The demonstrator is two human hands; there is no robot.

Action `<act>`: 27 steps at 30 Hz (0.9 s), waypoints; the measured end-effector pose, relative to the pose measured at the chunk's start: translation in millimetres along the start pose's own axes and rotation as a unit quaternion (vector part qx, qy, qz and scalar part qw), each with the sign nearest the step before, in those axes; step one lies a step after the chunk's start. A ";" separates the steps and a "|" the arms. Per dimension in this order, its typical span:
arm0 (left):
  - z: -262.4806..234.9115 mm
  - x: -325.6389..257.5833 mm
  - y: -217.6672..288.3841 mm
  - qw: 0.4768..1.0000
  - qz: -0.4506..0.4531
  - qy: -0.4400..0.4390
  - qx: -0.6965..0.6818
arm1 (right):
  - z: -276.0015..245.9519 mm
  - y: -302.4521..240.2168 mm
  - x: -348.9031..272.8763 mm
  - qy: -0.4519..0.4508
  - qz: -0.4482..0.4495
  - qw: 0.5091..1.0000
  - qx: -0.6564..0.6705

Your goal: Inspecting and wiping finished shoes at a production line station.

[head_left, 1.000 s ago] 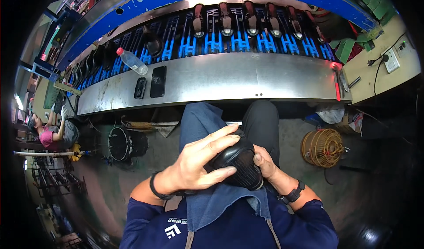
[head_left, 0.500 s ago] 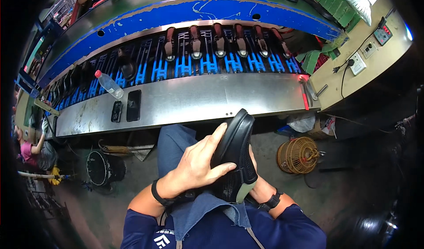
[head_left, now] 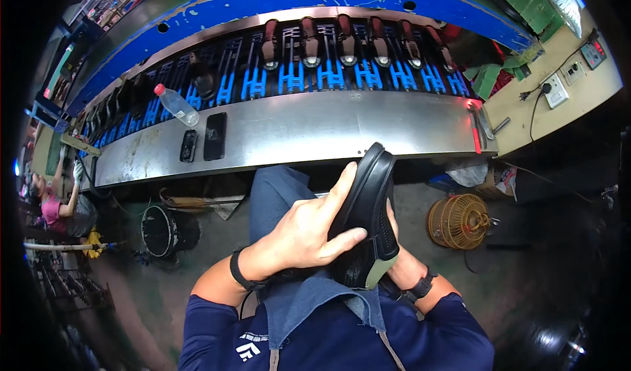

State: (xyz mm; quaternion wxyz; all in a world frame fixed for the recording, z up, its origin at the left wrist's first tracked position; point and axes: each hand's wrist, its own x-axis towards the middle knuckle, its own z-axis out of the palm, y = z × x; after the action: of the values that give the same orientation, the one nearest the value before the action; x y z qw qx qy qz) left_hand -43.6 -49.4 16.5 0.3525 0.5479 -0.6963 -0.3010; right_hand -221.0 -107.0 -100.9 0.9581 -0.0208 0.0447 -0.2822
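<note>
A black shoe (head_left: 371, 206) with a thick black sole and a pale green patch at its heel end stands tilted above my lap, toe pointing away toward the bench. My left hand (head_left: 305, 229) grips it from the left, its fingers stretched along the sole and its thumb lying across the near side. From the right, my right hand (head_left: 405, 266) supports the shoe; a finger or thumb shows along the upper, and its other fingers are hidden behind it. A blue apron (head_left: 296, 318) covers my front.
Ahead lies a steel bench edge (head_left: 296, 137) bearing a bottle (head_left: 176, 104), a phone (head_left: 215, 136) and a small black object (head_left: 188, 146). Beyond it, blue holders (head_left: 330, 75) carry several shoes. A bucket (head_left: 159, 229) and a wicker basket (head_left: 458, 221) stand on the floor.
The head view has shifted, so the bench and floor objects appear farther right and higher. Both hands keep nearly the same hold on the shoe.
</note>
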 end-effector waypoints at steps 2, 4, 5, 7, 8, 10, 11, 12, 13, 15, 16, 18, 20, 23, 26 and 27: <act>6.4 -3.8 -6.0 0.989 -0.078 0.051 -0.111 | 24.2 -5.0 12.5 0.010 -0.032 0.985 -0.168; 22.9 9.1 -20.8 0.911 -0.094 0.187 -0.356 | 38.2 -5.3 30.2 0.057 -0.062 0.958 -0.273; 19.5 9.8 -28.9 0.918 -0.150 0.227 -0.287 | 41.7 -2.4 36.9 0.087 -0.078 0.868 -0.483; 5.1 2.2 -44.2 0.853 -0.146 0.298 -0.402 | 45.2 19.2 45.8 0.095 -0.092 0.760 -0.636; -6.0 -6.7 -61.2 0.825 -0.128 0.300 -0.462 | 50.6 27.1 43.1 0.087 -0.072 0.721 -0.683; -13.6 -34.4 -79.5 0.789 -0.099 0.250 -0.553 | 35.9 23.6 39.5 -0.085 -0.111 0.618 -0.773; -10.4 -49.6 -86.9 0.764 -0.098 0.272 -0.577 | 71.3 6.6 25.7 -0.057 0.077 0.620 -0.778; -5.2 -69.6 -108.7 0.720 -0.094 0.244 -0.642 | 56.2 0.9 20.5 -0.119 0.006 0.634 -0.764; -3.1 -76.8 -111.2 0.695 -0.091 0.224 -0.677 | 60.2 -7.1 21.4 -0.105 -0.038 0.584 -0.804; 3.7 -85.2 -109.2 0.666 -0.095 0.188 -0.716 | 71.8 -15.0 36.4 -0.104 -0.170 0.497 -0.845; 7.9 -85.7 -104.1 0.665 -0.097 0.188 -0.716 | 79.9 -19.3 49.5 -0.128 -0.146 0.490 -0.850; 14.2 -81.8 -94.5 0.693 -0.085 0.172 -0.695 | 103.1 -21.4 72.7 -0.161 -0.065 0.516 -0.839; 19.3 -82.4 -96.0 0.708 -0.092 0.173 -0.679 | 110.5 -24.6 86.8 -0.206 -0.038 0.518 -0.829; 20.5 -80.6 -92.7 0.724 -0.115 0.152 -0.663 | 112.1 -30.9 90.8 -0.280 -0.030 0.512 -0.812; 25.0 -84.4 -95.6 0.720 -0.099 0.125 -0.675 | 103.4 -33.2 90.3 -0.304 -0.044 0.500 -0.810; 27.9 -85.3 -93.9 0.702 -0.120 0.127 -0.690 | 97.9 -33.6 91.0 -0.298 -0.030 0.530 -0.793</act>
State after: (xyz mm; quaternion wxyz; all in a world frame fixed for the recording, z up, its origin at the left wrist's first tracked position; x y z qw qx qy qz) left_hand -1.9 14.2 -88.7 0.6781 0.2634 -0.1710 -0.6645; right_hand -153.4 -183.1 -8.0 0.4966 -0.8563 -0.0391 -0.1364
